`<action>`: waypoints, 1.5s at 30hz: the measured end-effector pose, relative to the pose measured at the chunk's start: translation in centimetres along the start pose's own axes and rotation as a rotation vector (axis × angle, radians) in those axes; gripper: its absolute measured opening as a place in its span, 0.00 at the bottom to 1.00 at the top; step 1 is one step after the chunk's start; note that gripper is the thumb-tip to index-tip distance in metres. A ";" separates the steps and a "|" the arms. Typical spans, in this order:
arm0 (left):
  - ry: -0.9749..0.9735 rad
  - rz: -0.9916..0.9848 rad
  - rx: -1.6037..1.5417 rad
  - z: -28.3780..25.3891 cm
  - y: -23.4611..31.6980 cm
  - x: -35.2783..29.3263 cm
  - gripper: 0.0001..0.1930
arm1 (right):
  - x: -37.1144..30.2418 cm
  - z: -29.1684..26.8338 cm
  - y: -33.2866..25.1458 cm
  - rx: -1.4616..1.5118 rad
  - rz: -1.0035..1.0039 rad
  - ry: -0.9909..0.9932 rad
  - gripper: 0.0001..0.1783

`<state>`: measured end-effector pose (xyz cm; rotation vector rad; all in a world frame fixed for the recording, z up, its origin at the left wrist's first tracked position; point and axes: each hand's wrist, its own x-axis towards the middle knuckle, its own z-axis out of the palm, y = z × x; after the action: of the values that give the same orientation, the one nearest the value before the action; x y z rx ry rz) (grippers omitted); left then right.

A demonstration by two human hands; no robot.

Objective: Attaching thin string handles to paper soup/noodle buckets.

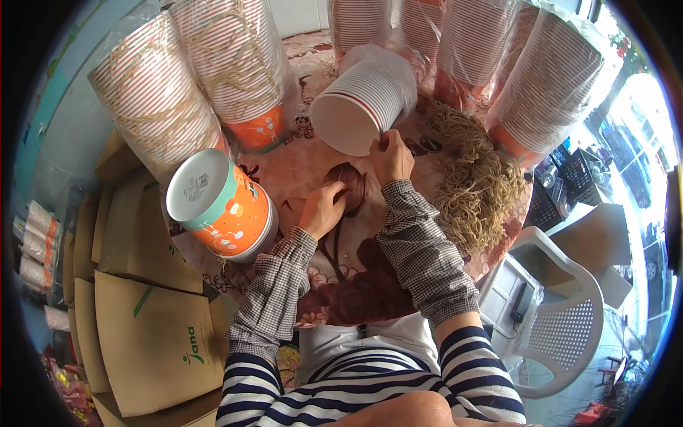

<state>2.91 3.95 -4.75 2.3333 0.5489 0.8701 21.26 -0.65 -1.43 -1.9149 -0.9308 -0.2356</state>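
- Nearest to me, the person sits in a striped shirt point(370, 366) with checked sleeve covers point(274, 292) over both forearms, which reach out across a round table point(284, 172) spread with a flowered cloth.
- Beside the person on the right is a white plastic chair point(562, 320) with a perforated back; on the left, flattened and folded cardboard boxes point(135, 363) lean together.
- The left hand point(324, 211) is low over the middle of the table, its fingers bent inward toward the thumb; I can't tell whether anything is between them.
- Left of that hand, a short stack of paper cups point(231, 217) stands bottom up, the outer one orange and green with little cartoon figures.
- The right hand point(391, 158) is a bit farther out, fingers curled in, right at the lower rim of a stack of white cups; from here I can't make out whether it grips anything.
- To its right lies a loose, tangled heap of tan twine point(477, 178).
- That stack of white cups point(359, 110) lies on its side beyond the hands, mouth toward the person, clear plastic around its far part.
- Farthest off, tall bagged cup stacks point(235, 64) stand along the table's far side.
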 end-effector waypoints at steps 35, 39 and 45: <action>0.144 0.086 0.212 -0.3 0.8 -0.6 0.07 | -0.1 -12.1 9.7 -0.283 0.042 -0.166 0.12; 0.107 0.076 0.187 0.1 -0.1 -0.4 0.08 | 0.0 -11.0 5.8 0.091 -0.003 -0.242 0.11; -0.049 -0.104 0.135 -1.2 -0.7 -0.8 0.11 | -2.9 -7.5 -4.6 0.548 -0.139 -0.720 0.10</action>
<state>1.40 4.48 -4.75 2.4154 0.7213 0.7464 17.68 -7.18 4.06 -1.4159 -1.4202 0.6169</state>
